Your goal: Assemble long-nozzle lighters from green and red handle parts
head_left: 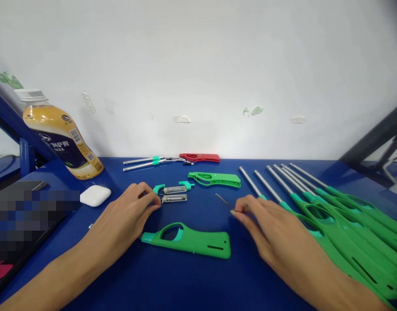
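On the left, my left hand [129, 211] is closed in a pinch at the left end of two clear fuel tubes [174, 198]; whatever lies between its fingertips is hidden. My right hand [266, 220] pinches a thin dark metal piece [225, 201] that points up and to the left. Between and below the hands lies a green lighter [198, 242], its nozzle end passing under my left hand. Teal trigger parts [186, 185] rest beside the tubes. An open green handle shell [215, 179] lies behind them.
Several long green lighters [341, 224] fan out at right. Metal rods [143, 163] and a red handle [201, 157] lie near the wall. A drink bottle [61, 138], white case [95, 195] and dark device [30, 185] stand or lie at left.
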A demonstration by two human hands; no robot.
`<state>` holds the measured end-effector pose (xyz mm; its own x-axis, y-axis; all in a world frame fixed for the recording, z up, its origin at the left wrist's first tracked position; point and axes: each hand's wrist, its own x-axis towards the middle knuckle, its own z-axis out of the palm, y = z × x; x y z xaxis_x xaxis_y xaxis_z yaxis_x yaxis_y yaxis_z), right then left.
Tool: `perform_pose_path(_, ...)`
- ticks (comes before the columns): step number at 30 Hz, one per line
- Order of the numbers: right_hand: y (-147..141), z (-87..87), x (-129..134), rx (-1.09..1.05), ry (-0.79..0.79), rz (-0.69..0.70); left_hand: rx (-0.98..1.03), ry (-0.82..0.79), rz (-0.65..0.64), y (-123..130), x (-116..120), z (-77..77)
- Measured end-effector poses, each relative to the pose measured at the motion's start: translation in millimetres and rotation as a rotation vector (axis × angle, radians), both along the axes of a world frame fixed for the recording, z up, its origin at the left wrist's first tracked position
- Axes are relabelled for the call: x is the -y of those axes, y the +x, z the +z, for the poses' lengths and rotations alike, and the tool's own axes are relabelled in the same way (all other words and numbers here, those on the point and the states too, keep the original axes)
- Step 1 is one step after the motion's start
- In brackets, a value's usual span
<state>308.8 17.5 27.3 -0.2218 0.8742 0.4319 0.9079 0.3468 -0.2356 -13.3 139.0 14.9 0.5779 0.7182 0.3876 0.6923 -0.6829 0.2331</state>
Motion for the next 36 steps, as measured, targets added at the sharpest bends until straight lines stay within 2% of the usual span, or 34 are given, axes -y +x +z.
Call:
perform_pose_path(5, -4.0, 9.5, 2.1, -0.127, 0.004, -0.028, 0.126, 0.093, 0.0, 7.2, 15.2, 13.2)
perform_pose_path(8, -5.7, 13.5, 3.4, -0.179, -0.01, -0.025, 0.207, 0.138, -0.064, 15.6, 31.4, 17.4)
perform_pose_path(12, -7.5, 18.5, 6.1, -0.276, -0.005, 0.079, 0.239, 0.129, -0.19, 24.2, 48.0, 10.1)
perform_pose_path(16, -8.6, 19.1, 8.9, -0.255, 0.069, 0.18, 0.3, 0.016, -0.281, 26.4, 54.1, -1.3)
perform_pose_path(20, -9.7, 15.9, 9.7, -0.229, 0.057, 0.22, 0.395, -0.047, -0.264, 30.9, 57.6, -4.4)
perform_pose_path(29, -10.7, 13.5, 7.9, -0.143, 0.044, 0.222, 0.472, -0.117, -0.209, 39.3, 63.1, 3.8)
perform_pose_path(36, -9.1, 9.8, 9.0, -0.097, -0.004, 0.229, 0.488, -0.122, -0.257, 39.3, 65.7, 1.8)
